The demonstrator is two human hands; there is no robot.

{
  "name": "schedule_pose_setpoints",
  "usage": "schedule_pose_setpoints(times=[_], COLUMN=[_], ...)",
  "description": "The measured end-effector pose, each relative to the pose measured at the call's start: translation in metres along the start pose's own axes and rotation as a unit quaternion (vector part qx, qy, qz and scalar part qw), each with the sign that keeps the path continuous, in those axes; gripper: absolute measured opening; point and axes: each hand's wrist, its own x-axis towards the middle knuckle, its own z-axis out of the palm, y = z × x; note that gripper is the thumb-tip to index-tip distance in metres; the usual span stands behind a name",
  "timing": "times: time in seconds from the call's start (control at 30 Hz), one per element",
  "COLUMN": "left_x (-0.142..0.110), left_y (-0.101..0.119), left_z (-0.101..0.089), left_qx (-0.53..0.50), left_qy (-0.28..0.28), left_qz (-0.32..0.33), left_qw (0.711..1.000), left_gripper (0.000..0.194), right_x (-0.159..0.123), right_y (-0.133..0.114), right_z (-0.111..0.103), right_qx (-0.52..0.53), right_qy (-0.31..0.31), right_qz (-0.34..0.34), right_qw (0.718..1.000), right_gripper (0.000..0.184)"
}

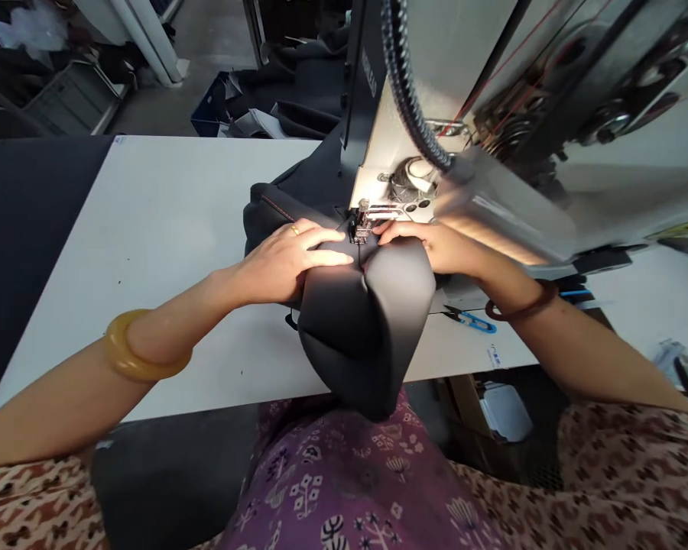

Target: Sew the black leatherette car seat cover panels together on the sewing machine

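Observation:
A large piece of black material (344, 313), smooth and leather-like, lies folded under the presser foot (360, 228) of a sewing machine (390, 160). Red stitching runs along a seam at its upper left. My left hand (290, 258) rests on the material left of the foot, fingers stretched out towards it. On the other side, my right hand (424, 241) grips the material's raised edge close to the foot, thumb and fingers partly hidden by the fold. The material's front part bulges over the table edge towards my lap.
Blue thread snips (475, 321) lie on the white table (166, 229) to the right of the material. Behind the table stands a blue crate (206, 107) with dark pieces. Dark material (28, 221) covers the table's left end. A braided hose (407, 84) hangs along the machine head.

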Motion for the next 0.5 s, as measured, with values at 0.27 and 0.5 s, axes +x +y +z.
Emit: schedule_pose_setpoints(times=[0.27, 0.5], left_x=[0.002, 0.001], left_y=[0.032, 0.022], left_z=[-0.012, -0.001], left_qx=[0.072, 0.098], left_qy=[-0.081, -0.044], left_qz=[0.064, 0.067], left_qw=[0.992, 0.992], left_gripper=[0.042, 0.04], right_x=[-0.005, -0.007], right_y=[-0.045, -0.032], right_z=[-0.003, 0.001], right_qx=[-0.095, -0.086], right_qy=[-0.017, -0.001], right_qz=[-0.17, -0.107], right_qw=[0.981, 0.99], right_gripper=[0.024, 0.026])
